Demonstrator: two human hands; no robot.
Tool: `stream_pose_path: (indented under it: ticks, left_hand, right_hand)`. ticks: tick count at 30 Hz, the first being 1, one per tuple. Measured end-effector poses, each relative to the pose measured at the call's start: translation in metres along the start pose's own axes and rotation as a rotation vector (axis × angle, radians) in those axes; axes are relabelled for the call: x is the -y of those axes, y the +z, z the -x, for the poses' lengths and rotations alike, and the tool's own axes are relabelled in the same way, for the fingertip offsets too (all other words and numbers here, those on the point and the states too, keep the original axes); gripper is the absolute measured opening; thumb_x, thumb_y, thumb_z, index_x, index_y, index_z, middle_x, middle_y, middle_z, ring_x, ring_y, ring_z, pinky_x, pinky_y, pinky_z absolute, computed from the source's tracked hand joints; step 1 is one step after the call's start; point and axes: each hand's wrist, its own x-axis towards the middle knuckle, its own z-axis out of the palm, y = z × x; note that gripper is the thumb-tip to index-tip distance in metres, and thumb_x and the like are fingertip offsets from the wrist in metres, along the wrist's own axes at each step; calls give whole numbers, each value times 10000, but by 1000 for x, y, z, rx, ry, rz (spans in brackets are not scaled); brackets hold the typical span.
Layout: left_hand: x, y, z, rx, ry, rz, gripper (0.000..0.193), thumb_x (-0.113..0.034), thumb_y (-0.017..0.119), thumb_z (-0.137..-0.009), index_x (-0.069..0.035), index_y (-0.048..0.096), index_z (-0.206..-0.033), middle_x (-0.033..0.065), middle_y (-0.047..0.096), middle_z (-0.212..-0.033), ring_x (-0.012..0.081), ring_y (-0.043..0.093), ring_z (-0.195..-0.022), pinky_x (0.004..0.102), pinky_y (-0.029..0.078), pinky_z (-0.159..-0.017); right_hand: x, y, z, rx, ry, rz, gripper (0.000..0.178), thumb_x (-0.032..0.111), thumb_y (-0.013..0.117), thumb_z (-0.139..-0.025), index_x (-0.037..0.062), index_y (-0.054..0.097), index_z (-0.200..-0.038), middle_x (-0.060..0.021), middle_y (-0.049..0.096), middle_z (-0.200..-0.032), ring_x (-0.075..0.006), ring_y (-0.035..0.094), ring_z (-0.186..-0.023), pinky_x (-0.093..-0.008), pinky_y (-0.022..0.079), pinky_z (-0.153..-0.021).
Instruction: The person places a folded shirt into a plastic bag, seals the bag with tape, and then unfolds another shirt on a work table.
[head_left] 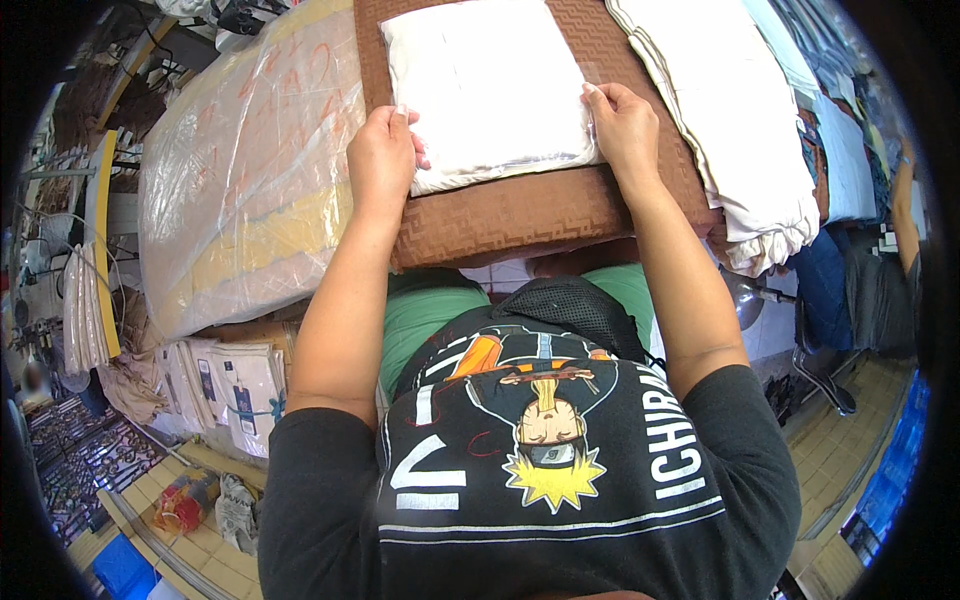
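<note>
A folded white garment in a clear plastic bag (490, 85) lies flat on a brown patterned cloth surface (500, 225). My left hand (385, 150) grips the bag's left edge near its front corner, thumb on top and fingers curled at the side. On the opposite edge, my right hand (625, 125) pinches the clear plastic between thumb and fingers. The bag's near edge shows loose, shiny plastic between my two hands.
To the left stands a large plastic-wrapped bundle (255, 170). A stack of white folded cloth (720, 130) lies on the right, with blue garments (845, 160) beyond it. Packed garments (245, 395) sit low at left. Another person's arm (905, 205) shows at far right.
</note>
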Motion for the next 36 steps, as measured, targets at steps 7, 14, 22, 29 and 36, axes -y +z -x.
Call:
stream_pose_path:
  ticks: [7,14,22,29,36]
  left_hand:
    - [-27,16,0,-476,894,-479,359,-95,477,-886,-15,495,-1236,159,573,-1172,321,529,-1115,406,404,-953]
    - [-2,71,-10,98,747,-947,595,-493,295,-961,-158,274,-1453,115,151,-1532,366,49,-1414,601,54,-1090]
    - [-3,74,-10,125,693,-934,594,-494,324,-951,-172,286,-1450,115,146,-1533,371,52,-1413,641,51,-1066]
    - [-1,65,-16,155,720,-865,642,-422,357,-944,-72,205,-1460,111,127,-1539,378,43,-1412,639,58,-1067]
    - [-20,29,-28,22,270,-1041,722,-488,336,-939,-18,162,-1458,194,44,-1531,381,-35,-1411,613,3,-1081]
  right_hand:
    - [-1,1,-3,22,47,20,298,323,601,-827,44,687,-883,-174,676,-816,-337,653,-795,-402,494,-727]
    - [-1,3,-6,64,93,-1,309,325,601,-815,35,689,-876,-187,673,-814,-345,650,-796,-406,495,-747]
    - [22,-2,-7,-102,-592,129,335,287,580,-860,58,592,-1104,-157,582,-1171,-297,573,-1045,-396,454,-858]
    - [8,15,9,357,-691,485,637,523,333,-943,105,324,-1424,-78,280,-1494,-240,223,-1391,-443,141,-1133]
    - [-3,-8,-28,218,-540,595,682,532,368,-927,79,289,-1431,-123,216,-1512,-277,195,-1399,-510,167,-1113]
